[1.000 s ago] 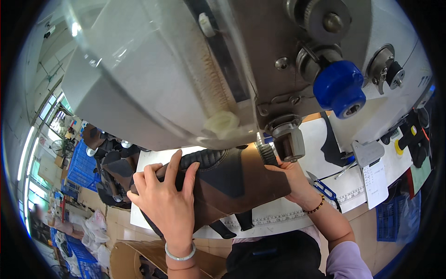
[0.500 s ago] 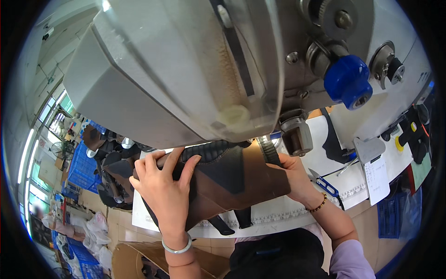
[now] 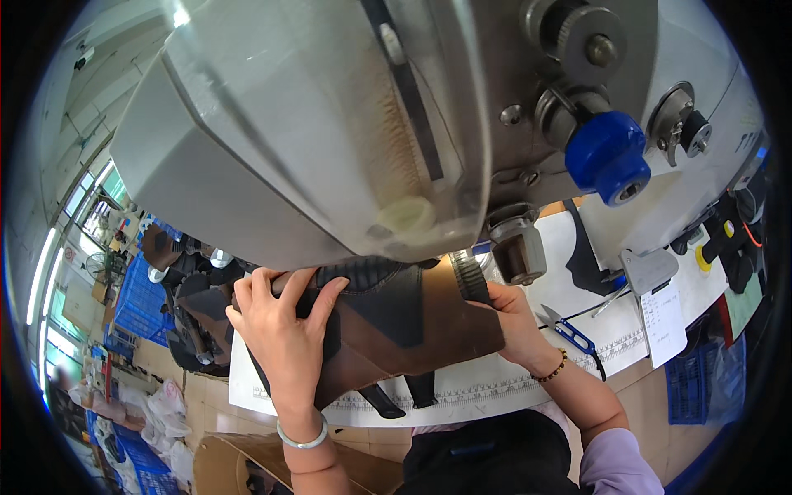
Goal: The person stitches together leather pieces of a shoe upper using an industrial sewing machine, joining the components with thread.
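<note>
A brown and black leather piece (image 3: 450, 326), which looks like a boot upper, lies under the head of a grey sewing machine (image 3: 272, 132). My left hand (image 3: 285, 330) grips its left upper part, thumb bent over the ribbed black padding. At the right end, next to a ribbed black strip, my right hand (image 3: 520, 326) holds the edge; part of its fingers is hidden behind the leather. The machine's head covers the far edge of the piece and the needle area. Two black straps hang out below the leather.
Blue-handled thread snips (image 3: 573, 334) lie right of my right hand on the white table (image 3: 495, 388). A black cut piece (image 3: 584, 256) and a paper card (image 3: 664, 322) are farther right. Dark leather parts (image 3: 202, 322) pile up at left. A cardboard box (image 3: 223, 462) stands below.
The view has shifted a little, so the machine appears slightly farther left. Both hands keep their hold on the leather, with little visible movement of the piece.
</note>
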Available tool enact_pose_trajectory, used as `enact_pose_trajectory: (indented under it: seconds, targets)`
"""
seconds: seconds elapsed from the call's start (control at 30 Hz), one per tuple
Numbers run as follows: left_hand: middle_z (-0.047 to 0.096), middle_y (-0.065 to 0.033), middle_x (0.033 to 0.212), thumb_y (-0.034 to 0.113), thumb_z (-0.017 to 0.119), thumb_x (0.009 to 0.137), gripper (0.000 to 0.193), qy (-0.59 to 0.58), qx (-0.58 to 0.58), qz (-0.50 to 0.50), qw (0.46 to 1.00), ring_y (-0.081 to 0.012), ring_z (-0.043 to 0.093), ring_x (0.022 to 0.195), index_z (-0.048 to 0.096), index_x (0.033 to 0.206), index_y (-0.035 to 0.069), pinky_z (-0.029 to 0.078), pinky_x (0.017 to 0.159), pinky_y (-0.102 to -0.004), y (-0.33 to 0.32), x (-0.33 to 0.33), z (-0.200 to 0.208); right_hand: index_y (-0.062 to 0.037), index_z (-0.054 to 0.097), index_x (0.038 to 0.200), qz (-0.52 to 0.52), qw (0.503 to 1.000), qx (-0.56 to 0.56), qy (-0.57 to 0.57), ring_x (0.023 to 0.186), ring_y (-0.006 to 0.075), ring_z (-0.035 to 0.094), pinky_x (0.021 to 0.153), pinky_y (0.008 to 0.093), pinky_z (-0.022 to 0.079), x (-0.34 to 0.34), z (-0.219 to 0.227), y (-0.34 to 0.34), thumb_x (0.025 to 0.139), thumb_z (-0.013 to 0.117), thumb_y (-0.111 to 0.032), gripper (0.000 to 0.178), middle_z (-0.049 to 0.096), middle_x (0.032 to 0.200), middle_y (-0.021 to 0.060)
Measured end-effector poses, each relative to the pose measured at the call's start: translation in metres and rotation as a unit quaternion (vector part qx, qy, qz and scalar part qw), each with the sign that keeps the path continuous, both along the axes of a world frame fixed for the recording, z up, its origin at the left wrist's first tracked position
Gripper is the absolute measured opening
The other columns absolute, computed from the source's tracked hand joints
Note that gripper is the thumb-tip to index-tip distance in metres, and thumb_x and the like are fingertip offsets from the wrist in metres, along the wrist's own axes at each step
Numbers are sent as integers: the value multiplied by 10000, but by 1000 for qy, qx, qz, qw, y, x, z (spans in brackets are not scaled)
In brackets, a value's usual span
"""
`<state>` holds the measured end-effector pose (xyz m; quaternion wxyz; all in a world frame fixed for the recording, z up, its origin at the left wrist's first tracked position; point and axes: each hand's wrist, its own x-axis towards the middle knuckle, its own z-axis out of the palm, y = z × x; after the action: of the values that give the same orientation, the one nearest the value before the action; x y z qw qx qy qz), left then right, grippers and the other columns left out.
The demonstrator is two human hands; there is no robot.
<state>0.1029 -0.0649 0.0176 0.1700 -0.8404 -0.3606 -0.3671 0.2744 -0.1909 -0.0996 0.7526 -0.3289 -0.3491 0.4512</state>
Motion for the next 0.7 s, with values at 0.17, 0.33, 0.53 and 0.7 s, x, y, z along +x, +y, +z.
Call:
enact_pose_trajectory:
  seconds: [0.17, 0.33, 0.53, 0.7]
  targets:
    - [580, -21, 892, 290, 751, 675, 293, -15, 9, -30, 999, -221, 489, 899, 689, 891, 102, 333, 761, -351, 11, -9, 0, 19, 602, 1089, -13, 999, 15, 34, 829, 37, 564, 719, 191, 476, -10, 6, 2, 897, 555, -69, 217, 642, 962, 18]
    - [558, -26, 893, 311, 748, 678, 281, -11, 12, -31, 999, -224, 483, 903, 684, 872, 117, 337, 758, -366, 13, -4, -3, 20, 606, 1080, -21, 1000, 4, 13, 828, 33, 561, 712, 188, 474, -4, 2, 1, 892, 567, -74, 213, 644, 951, 12]
    - [574, -22, 894, 291, 748, 680, 283, -9, 4, 4, 1000, -219, 494, 908, 692, 890, 108, 334, 763, -352, 2, -1, -1, 24, 623, 1032, -19, 1000, -18, -13, 804, 29, 555, 692, 186, 473, -1, 2, 0, 889, 577, -79, 182, 644, 919, 6]
    - [583, -20, 912, 288, 750, 680, 284, -10, -2, 13, 1000, -219, 495, 904, 693, 887, 103, 333, 765, -350, -1, -2, 4, 23, 629, 1020, -14, 1000, -12, 23, 789, 30, 563, 682, 184, 475, -5, 7, 2, 884, 586, -86, 179, 651, 909, 18]
